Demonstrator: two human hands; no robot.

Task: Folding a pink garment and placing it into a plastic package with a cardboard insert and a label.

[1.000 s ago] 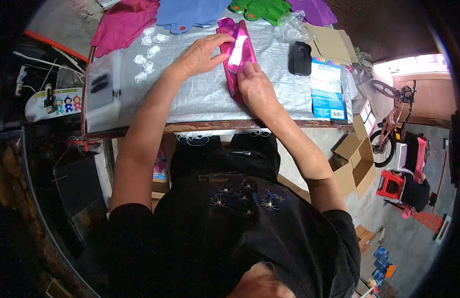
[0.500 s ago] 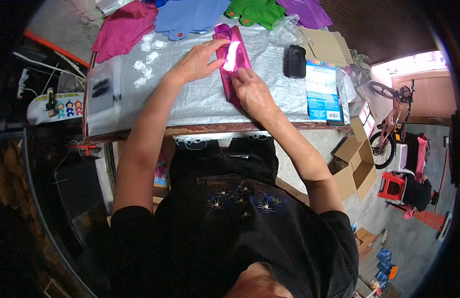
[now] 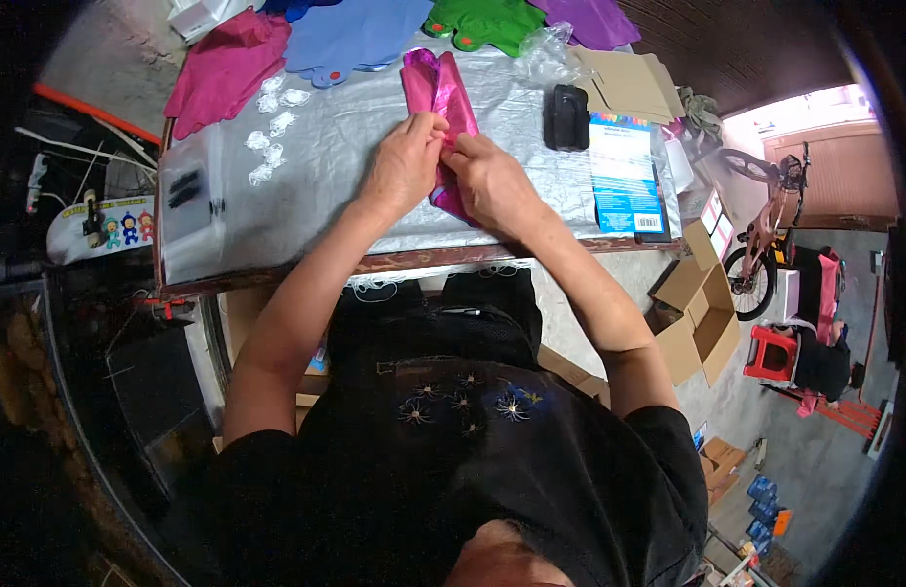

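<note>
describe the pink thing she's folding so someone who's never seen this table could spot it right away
Start at the silver-covered table along the top of the view. Near its middle, the left hand and right hand meet on a long, narrow, shiny magenta foil piece running away from the person. Other coloured foil pieces lie at the table's far edge; this is the only one under the hands.

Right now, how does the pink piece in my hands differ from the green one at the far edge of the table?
The pink piece is folded into a long narrow strip; the green piece lies spread out flat. The pink piece is pinched by the left hand and right hand; nothing touches the green piece. The pink piece sits mid-table on the silver cover; the green piece is at the far edge. Both look thin and glossy.
</note>
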